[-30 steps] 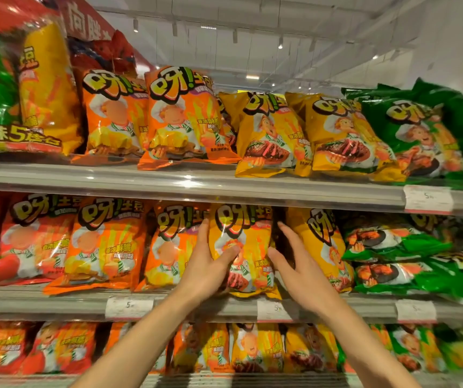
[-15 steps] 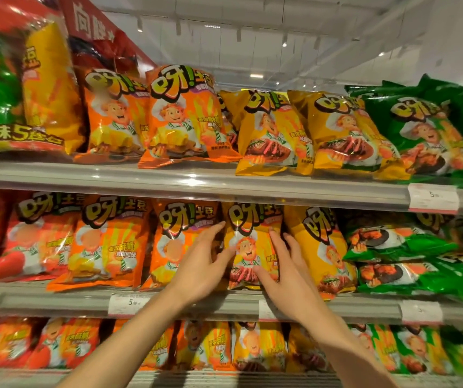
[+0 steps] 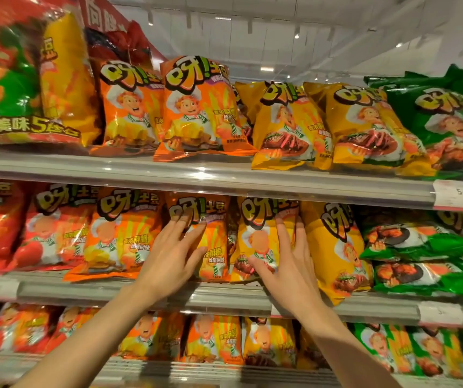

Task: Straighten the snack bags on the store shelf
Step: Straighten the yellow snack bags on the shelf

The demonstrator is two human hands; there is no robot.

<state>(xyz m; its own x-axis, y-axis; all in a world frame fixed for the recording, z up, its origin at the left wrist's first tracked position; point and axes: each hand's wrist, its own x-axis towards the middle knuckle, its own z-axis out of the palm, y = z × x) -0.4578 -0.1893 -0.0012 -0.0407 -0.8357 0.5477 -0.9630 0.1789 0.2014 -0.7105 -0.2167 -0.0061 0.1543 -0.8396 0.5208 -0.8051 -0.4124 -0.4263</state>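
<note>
— Since before, what moved?
— Left hand (image 3: 173, 254) slid onto the orange bag (image 3: 210, 219). I see both flat, fingers straight, gripping nothing; right hand (image 3: 289, 264) presses the yellow bag (image 3: 261, 217), middle shelf (image 3: 224, 299).

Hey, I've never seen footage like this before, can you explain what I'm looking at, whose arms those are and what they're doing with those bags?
This is one picture from a camera worn on a person's head, looking forward and down, so the two bare arms are the wearer's own. They face a store shelf stocked with snack bags. The left hand lies with straight fingers on an orange bag on the middle shelf. The right hand lies flat on the yellow bag beside it. Neither hand grips anything; both just press on the bag fronts. To the right, green bags lie flat in a stack rather than upright.
</note>
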